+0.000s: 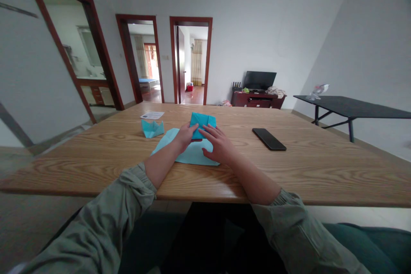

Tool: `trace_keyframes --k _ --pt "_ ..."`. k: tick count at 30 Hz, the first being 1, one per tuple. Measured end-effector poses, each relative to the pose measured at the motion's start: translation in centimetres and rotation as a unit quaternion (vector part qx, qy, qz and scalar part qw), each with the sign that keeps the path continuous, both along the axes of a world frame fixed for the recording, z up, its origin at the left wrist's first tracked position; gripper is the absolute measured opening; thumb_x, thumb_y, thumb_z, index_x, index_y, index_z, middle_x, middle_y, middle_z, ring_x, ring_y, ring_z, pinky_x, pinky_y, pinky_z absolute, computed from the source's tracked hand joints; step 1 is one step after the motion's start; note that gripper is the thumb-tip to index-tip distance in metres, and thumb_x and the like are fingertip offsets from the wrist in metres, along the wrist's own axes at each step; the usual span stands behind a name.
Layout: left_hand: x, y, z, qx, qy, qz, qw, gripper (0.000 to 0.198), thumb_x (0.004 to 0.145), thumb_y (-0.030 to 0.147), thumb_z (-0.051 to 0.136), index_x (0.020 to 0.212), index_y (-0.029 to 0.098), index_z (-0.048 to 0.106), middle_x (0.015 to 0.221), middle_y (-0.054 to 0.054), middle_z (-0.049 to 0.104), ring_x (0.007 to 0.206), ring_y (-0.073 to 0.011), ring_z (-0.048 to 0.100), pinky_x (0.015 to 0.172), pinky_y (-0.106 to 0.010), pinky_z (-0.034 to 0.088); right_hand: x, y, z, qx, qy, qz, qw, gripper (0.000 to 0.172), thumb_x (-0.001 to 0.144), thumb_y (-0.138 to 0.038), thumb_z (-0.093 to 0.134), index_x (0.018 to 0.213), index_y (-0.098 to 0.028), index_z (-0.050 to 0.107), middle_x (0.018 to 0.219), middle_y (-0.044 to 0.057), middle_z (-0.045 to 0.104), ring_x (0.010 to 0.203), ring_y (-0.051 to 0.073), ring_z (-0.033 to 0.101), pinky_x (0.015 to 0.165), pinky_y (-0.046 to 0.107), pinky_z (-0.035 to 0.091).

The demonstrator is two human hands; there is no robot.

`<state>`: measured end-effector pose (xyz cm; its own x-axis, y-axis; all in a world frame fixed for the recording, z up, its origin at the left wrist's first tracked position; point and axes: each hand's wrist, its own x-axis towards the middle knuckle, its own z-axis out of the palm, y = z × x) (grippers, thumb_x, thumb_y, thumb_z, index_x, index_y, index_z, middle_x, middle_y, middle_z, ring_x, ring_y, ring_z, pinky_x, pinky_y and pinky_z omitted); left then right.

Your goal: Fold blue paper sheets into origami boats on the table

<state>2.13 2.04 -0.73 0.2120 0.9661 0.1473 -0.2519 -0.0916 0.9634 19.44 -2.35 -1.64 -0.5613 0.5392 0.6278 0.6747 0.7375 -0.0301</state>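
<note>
A folded sheet of blue paper (203, 120) is held up at a tilt over the middle of the table. My left hand (186, 135) grips its left edge, thumb on the near face and the other fingers mostly hidden behind. The fingers of my right hand (218, 143) lie stretched out against its lower right part, with the thumb apart from the paper. Under both hands a paler blue sheet (195, 158) rests flat on the table. To the left stands a folded light blue paper shape (152, 129) with pointed corners.
The wooden table (122, 175) reaches its near edge just before my body. A black phone (269, 139) lies on the right, and a white card (152, 115) at the far left. Beyond are a dark folding table (359, 108) and a television (260, 80) on a cabinet.
</note>
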Motion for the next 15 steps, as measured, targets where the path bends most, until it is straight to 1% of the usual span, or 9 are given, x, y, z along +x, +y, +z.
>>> trace_keyframes --k 2,4,6,10,12,15 --pt "-0.25 0.16 -0.14 -0.015 0.015 -0.017 1.0 0.024 0.083 0.034 0.061 0.102 0.02 0.061 0.102 -0.005 0.067 0.08 -0.0161 0.066 0.061 -0.031 0.059 0.18 0.27 -0.18 -0.015 -0.015 -0.004 1.0 0.064 0.079 -0.019 0.06 0.141 -0.024 0.044 0.146 0.01 0.043 0.137 0.026 0.035 0.112 0.049 0.025" --pt "-0.31 0.19 -0.22 -0.026 0.035 -0.028 0.999 0.025 0.082 0.034 0.062 0.102 0.02 0.061 0.1 -0.005 0.067 0.076 -0.0149 0.066 0.06 -0.03 0.059 0.2 0.53 -0.34 -0.025 -0.022 -0.004 0.999 0.053 0.082 -0.014 0.054 0.134 -0.025 0.052 0.14 0.008 0.051 0.132 0.024 0.043 0.112 0.048 0.027" --pt "-0.27 0.14 -0.21 -0.029 0.051 -0.025 0.998 0.025 0.081 0.034 0.063 0.101 0.02 0.06 0.096 -0.004 0.068 0.072 -0.0136 0.065 0.058 -0.03 0.058 0.14 0.74 -0.45 -0.035 -0.021 -0.005 0.999 0.046 0.085 -0.012 0.05 0.128 -0.025 0.058 0.133 0.008 0.057 0.127 0.022 0.049 0.111 0.046 0.03" --pt "-0.25 0.08 -0.06 -0.023 0.078 -0.019 0.997 0.023 0.082 0.033 0.061 0.099 0.018 0.059 0.09 -0.004 0.068 0.065 -0.0142 0.066 0.056 -0.029 0.056 0.13 0.89 -0.46 -0.039 -0.008 -0.015 0.999 0.039 0.088 -0.015 0.048 0.125 -0.023 0.06 0.126 0.007 0.062 0.119 0.02 0.056 0.11 0.041 0.033" --pt "-0.31 0.08 -0.01 -0.022 0.105 -0.038 0.993 0.023 0.082 0.033 0.059 0.099 0.017 0.059 0.085 -0.005 0.069 0.062 -0.0157 0.067 0.055 -0.028 0.055 0.13 0.76 -0.35 -0.04 0.006 -0.026 0.999 0.035 0.09 -0.02 0.047 0.122 -0.022 0.062 0.119 0.007 0.067 0.113 0.019 0.06 0.109 0.039 0.033" --pt "-0.4 -0.04 0.03 -0.013 0.148 -0.071 0.986 0.025 0.081 0.034 0.06 0.098 0.016 0.06 0.081 -0.006 0.07 0.061 -0.0174 0.068 0.055 -0.027 0.053 0.07 0.33 -0.06 -0.062 0.047 -0.053 0.996 0.03 0.093 -0.027 0.047 0.116 -0.023 0.064 0.11 0.006 0.07 0.105 0.02 0.063 0.101 0.036 0.04"
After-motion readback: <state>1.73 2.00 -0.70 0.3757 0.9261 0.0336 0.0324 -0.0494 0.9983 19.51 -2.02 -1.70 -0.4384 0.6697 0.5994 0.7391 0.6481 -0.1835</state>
